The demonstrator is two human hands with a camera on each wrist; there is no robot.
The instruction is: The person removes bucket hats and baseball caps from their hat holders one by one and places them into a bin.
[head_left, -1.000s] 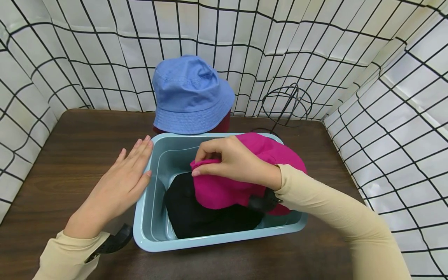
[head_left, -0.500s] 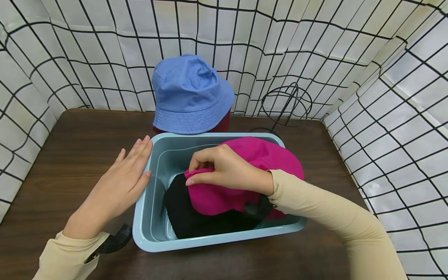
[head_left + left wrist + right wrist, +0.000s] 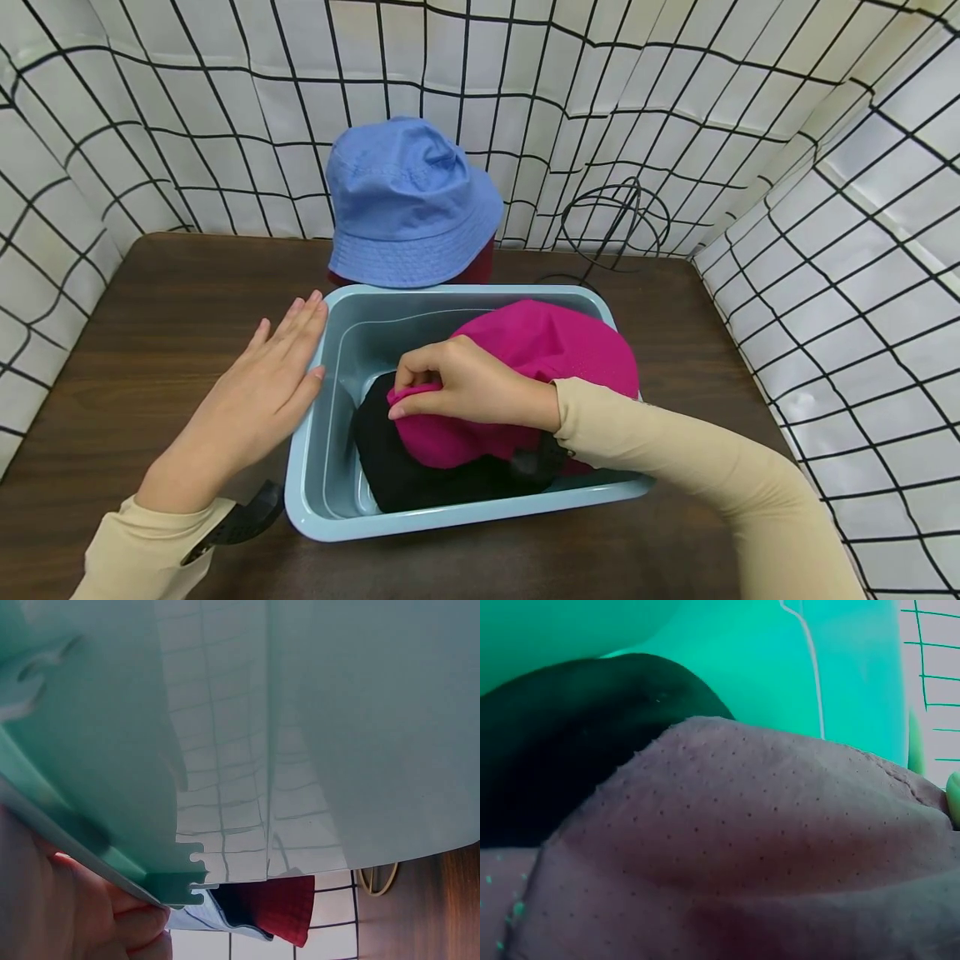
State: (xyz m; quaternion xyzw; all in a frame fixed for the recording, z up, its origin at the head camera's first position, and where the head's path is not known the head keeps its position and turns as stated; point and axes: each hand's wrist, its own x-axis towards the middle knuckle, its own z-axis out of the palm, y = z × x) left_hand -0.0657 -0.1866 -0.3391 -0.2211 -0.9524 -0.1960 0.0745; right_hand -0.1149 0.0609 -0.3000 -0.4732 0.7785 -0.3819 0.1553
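The right hand [image 3: 468, 383] pinches the edge of the pink hat [image 3: 558, 346], soft dotted cloth, within the tub [image 3: 390, 524] and over black cloth [image 3: 412, 479]. The left hand [image 3: 258, 387] lies with straight fingers along the tub's left rim. Smooth, pale blue and round-cornered, the tub has open room at its left end. Behind it sits a blue hat [image 3: 412, 204] with a stitched brim; wood-grain desk [image 3: 165, 333] spreads on both sides of the tub, looped cable [image 3: 615, 223] behind right.

A pink hat [image 3: 573, 342] is being pinched by the right hand [image 3: 468, 382] above black fabric [image 3: 397, 471] in a blue tub [image 3: 390, 525], which is being touched by the left hand [image 3: 255, 387].
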